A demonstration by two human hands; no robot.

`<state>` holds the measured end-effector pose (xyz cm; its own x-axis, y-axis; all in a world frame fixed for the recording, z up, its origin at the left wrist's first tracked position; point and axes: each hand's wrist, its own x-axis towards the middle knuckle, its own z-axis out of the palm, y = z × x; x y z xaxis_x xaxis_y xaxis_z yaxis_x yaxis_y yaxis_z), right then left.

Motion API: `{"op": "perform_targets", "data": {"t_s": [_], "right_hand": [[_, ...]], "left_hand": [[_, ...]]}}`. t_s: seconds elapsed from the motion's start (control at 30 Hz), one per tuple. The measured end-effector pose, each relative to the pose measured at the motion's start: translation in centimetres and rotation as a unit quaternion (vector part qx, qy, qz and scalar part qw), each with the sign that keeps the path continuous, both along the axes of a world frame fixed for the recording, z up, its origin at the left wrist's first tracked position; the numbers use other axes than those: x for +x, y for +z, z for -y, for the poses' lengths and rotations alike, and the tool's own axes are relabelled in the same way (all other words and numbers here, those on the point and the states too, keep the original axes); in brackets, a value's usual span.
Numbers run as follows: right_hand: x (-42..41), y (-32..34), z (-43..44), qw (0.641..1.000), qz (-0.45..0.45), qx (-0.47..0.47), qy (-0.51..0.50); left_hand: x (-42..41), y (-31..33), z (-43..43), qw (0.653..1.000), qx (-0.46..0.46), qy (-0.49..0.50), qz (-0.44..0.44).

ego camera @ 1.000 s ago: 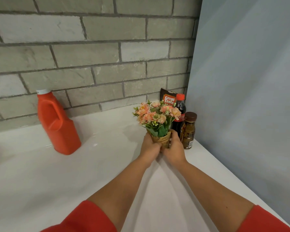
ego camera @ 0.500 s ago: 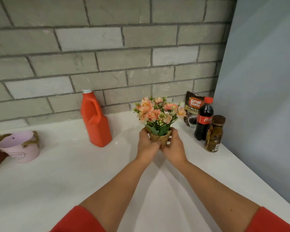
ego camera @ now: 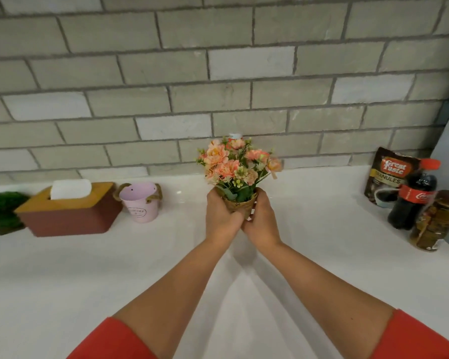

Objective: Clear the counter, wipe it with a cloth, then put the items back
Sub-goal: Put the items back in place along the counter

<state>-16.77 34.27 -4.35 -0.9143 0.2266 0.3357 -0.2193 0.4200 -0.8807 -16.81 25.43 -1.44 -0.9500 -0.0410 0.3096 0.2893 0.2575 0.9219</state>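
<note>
Nearest are two red sleeves (ego camera: 109, 340); from them the bare forearms reach forward over the white bench (ego camera: 75, 281) and meet at its middle. There the left grip (ego camera: 222, 216) and the right grip (ego camera: 262, 221) are both clamped on the flower pot (ego camera: 240, 207), a small woven brown cone. The fingers curl round it from both sides and the two hands touch each other under it. The pot stands upright in the hands. I cannot tell if its base touches the bench. It carries a bunch of peach and pink flowers (ego camera: 233, 167) with green leaves.

To the right, near the bench edge, stands a brown jar (ego camera: 436, 221) with dark lid. A cola bottle (ego camera: 412, 195) with red cap is just behind it, and a coffee pouch (ego camera: 385, 177) is further back, against the wall.

To the left, well apart from the hands, there is a dark red tissue box (ego camera: 68, 216) with a wooden top; a white tissue (ego camera: 70, 189) comes out of its slot. Just beside it is a pink bucket (ego camera: 140, 203) with rope handles, of which only the inner wall shows. A green plant (ego camera: 0, 211) is at the far left edge.

Behind the flowers a white cap (ego camera: 235, 136) shows; the bunch hides the rest. A grey brick wall (ego camera: 218, 73) closes the back.
</note>
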Motion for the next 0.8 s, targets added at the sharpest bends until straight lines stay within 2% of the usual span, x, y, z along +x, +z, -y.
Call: {"op": "perform_targets", "data": {"t_s": [0.3,0.53,0.8], "right_hand": [[-5.0,3.0,11.8,0.994,-0.080,0.069,0.025],[-9.5,4.6,18.2,0.991,-0.047,0.117,0.050],[-13.1,2.9,22.3,0.995,-0.001,0.087,0.049]], "left_hand": [[-4.3,1.9,12.4,0.999,0.015,0.039,-0.025],[-7.4,2.7,19.4,0.998,0.026,0.049,-0.032],[-9.7,1.9,23.7,0.999,0.044,-0.006,0.019]]}}
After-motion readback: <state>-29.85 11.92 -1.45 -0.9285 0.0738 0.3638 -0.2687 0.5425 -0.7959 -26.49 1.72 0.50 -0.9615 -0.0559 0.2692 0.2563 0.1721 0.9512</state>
